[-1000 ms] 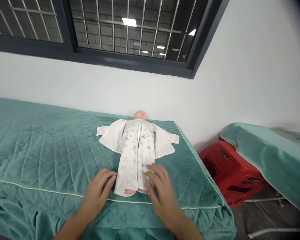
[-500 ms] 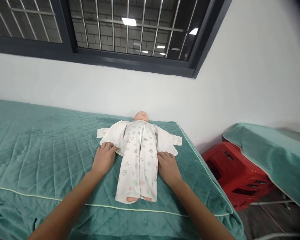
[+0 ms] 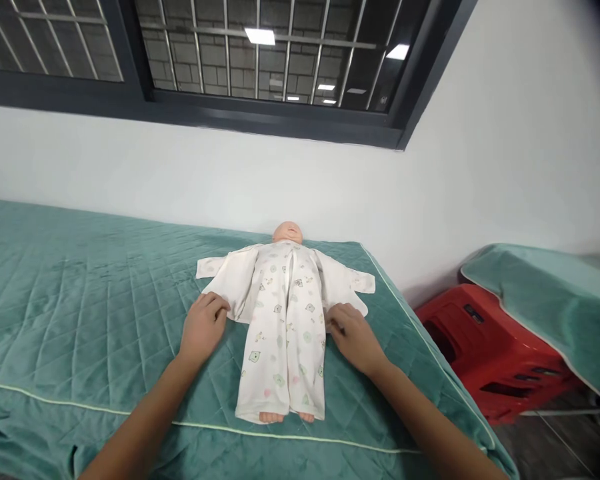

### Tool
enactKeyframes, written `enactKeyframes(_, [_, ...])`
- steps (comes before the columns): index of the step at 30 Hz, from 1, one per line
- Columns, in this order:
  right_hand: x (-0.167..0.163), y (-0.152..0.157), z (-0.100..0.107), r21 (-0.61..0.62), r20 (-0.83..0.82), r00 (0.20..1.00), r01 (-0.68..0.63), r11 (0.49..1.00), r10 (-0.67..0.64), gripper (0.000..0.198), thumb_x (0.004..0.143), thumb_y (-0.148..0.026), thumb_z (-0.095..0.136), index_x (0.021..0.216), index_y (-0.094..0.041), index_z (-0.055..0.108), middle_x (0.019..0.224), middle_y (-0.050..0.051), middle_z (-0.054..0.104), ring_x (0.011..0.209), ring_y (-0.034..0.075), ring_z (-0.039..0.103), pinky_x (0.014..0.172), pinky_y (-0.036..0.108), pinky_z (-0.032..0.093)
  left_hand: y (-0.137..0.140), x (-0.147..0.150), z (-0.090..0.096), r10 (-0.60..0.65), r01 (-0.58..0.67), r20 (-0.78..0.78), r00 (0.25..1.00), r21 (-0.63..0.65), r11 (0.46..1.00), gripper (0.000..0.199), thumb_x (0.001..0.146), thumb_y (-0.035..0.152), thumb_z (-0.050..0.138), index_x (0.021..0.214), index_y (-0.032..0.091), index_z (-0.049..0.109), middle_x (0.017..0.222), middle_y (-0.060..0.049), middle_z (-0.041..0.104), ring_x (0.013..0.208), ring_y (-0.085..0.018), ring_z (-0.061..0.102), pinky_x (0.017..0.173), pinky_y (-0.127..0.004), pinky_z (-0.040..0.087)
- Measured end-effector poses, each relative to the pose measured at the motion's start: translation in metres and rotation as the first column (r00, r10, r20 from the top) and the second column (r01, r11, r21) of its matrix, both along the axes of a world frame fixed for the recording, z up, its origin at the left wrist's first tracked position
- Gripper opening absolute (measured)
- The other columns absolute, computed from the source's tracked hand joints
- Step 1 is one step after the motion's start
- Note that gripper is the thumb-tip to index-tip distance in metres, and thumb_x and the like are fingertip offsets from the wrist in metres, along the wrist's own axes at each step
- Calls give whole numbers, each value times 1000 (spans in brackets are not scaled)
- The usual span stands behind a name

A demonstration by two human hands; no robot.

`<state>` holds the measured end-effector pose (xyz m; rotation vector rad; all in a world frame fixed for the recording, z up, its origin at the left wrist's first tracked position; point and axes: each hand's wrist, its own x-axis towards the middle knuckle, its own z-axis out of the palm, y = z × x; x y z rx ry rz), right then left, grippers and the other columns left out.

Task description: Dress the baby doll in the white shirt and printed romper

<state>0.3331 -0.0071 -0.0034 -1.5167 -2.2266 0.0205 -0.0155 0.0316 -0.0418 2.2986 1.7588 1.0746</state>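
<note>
A bed-like surface under a teal-green quilted velvet cover (image 3: pixel 105 300) fills the left and middle of the frame, its diamond stitching plain to see. A thin pale yellow-green piping (image 3: pixel 70 403) runs along the near edge and up the right side; below it the fabric hangs in loose folds at lower left. At the centre of the frame lies a pink baby doll (image 3: pixel 287 233), its head by the wall and its feet towards the bottom. A long white cloth garment with small green and pink animal prints (image 3: pixel 280 327) covers its body, while a plain white cloth top (image 3: pixel 237 277) spreads out to both sides. The left hand (image 3: pixel 203 325) is left of the garment, fingers bent and drawn together at the lower edge of the top. The right hand (image 3: pixel 354 337) curls at the opposite edge; whether either pinches the cloth, I cannot tell. Behind runs a smooth white wall (image 3: pixel 230 173), with a dark grey window frame (image 3: pixel 280 121) across the top; beyond its panes stand silvery metal bars (image 3: pixel 227 57) and a grey block wall. At right, a red plastic stool (image 3: pixel 485 353) sits partly under a green cloth with a pale border (image 3: pixel 570 307), above a dark floor (image 3: pixel 560 440)
</note>
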Motion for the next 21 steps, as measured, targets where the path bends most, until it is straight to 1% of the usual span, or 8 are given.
enactKeyframes(3, [26, 14, -6, 44, -144, 956, 266, 963, -258, 18, 86, -20, 45, 99, -19, 58, 102, 9, 62, 98, 23, 54, 89, 35, 41, 7, -4, -3, 125, -123, 92, 988, -28, 992, 21, 87, 19, 44, 91, 20, 64, 98, -6, 65, 98, -24, 55, 87, -36, 45])
enactKeyframes(6, [49, 24, -7, -14, -14, 833, 553, 833, -553, 31, 90, -40, 46, 105, -16, 58, 111, 14, 61, 102, 30, 54, 85, 41, 42, 16, -5, -3, 245, -243, 13, 969, -90, 966, 23, 88, 23, 45, 98, 20, 65, 103, -7, 65, 101, -26, 55, 88, -38, 45])
enactKeyframes(8, [57, 28, -5, -67, 102, 777, 629, 775, -622, 39, 89, -52, 43, 99, -18, 59, 107, 14, 62, 98, 32, 56, 77, 41, 42, 24, -5, 0, 325, -329, -57, 944, -121, 936, 24, 89, 26, 45, 102, 20, 64, 110, -8, 65, 105, -28, 55, 89, -41, 44])
enactKeyframes(11, [62, 36, 2, -219, 127, 782, 622, 752, -610, 37, 86, -55, 46, 81, -20, 58, 85, 9, 63, 78, 26, 58, 68, 37, 39, 36, -5, 4, 401, -419, -135, 906, -147, 896, 30, 91, 30, 44, 111, 20, 63, 119, -11, 62, 111, -31, 54, 90, -45, 43])
enactKeyframes(13, [63, 45, 8, -313, 68, 801, 583, 750, -595, 30, 81, -48, 54, 70, -20, 55, 71, 5, 60, 68, 22, 56, 63, 33, 36, 41, -5, 7, 420, -442, -158, 894, -148, 885, 33, 91, 32, 44, 116, 20, 62, 122, -12, 61, 113, -32, 53, 91, -46, 43])
enactKeyframes(16, [55, 59, 27, -306, -27, 811, 549, 778, -584, 22, 78, -38, 55, 66, -20, 52, 68, 3, 57, 66, 19, 54, 61, 29, 36, 46, -4, 8, 440, -464, -165, 882, -154, 872, 36, 92, 35, 43, 118, 19, 62, 122, -13, 60, 113, -32, 53, 92, -45, 42])
enactKeyframes(19, [23, 57, 59, -179, -181, 813, 526, 831, -554, 25, 87, -41, 40, 80, -20, 52, 79, 3, 58, 72, 17, 53, 62, 27, 38, 51, -5, 9, 448, -477, -181, 875, -172, 862, 39, 92, 37, 42, 119, 19, 63, 123, -13, 59, 113, -32, 52, 91, -45, 42])
enactKeyframes(21, [-9, 46, 81, -30, -317, 875, 375, 926, -365, 22, 88, -40, 42, 83, -20, 50, 80, 2, 58, 70, 16, 50, 62, 27, 38, 54, -5, 9, 444, -476, -194, 875, -175, 862, 41, 92, 39, 41, 119, 19, 64, 122, -13, 59, 113, -33, 52, 91, -45, 42])
